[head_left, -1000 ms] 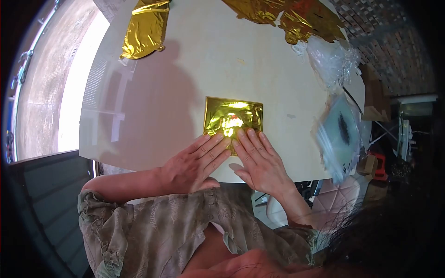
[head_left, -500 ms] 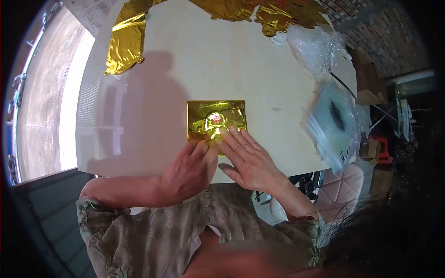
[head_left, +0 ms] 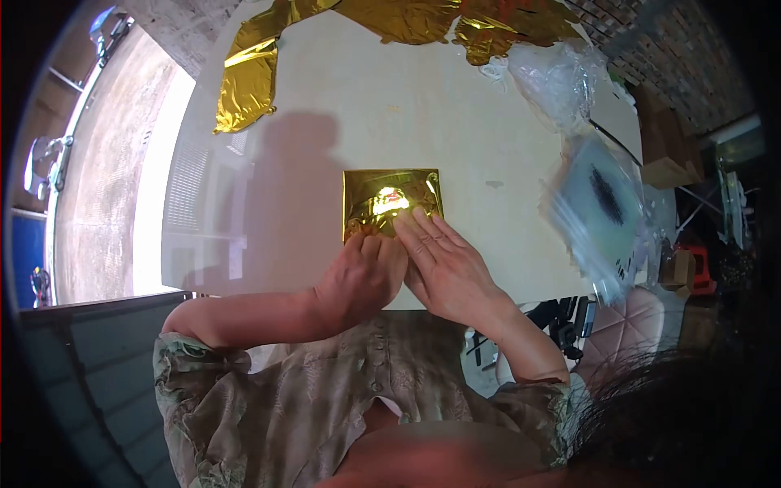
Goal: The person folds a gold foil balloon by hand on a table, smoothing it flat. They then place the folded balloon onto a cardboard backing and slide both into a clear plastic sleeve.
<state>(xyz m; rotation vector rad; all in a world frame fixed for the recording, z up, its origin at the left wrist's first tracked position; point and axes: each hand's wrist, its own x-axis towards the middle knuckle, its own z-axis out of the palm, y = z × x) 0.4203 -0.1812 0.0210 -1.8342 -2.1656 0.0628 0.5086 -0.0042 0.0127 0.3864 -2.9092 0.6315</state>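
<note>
Two hands on small square gold foil sheet [head_left: 382, 191], lying flat on pale wooden surface [head_left: 325, 122], toward near edge. Right hand [head_left: 443, 264]: fingers stretched flat, pressing foil's near right part. Left hand [head_left: 358, 276]: fingers curled at foil's near edge, gripping or just pressing, can't tell tbh. Crumpled gold foil strip [head_left: 252, 77] and clear plastic bags [head_left: 561, 81] at far side.

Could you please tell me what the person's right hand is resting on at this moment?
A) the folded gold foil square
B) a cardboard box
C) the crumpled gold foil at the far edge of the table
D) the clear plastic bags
A: the right hand lies flat with its fingertips on the near edge of the folded gold foil square.
</note>
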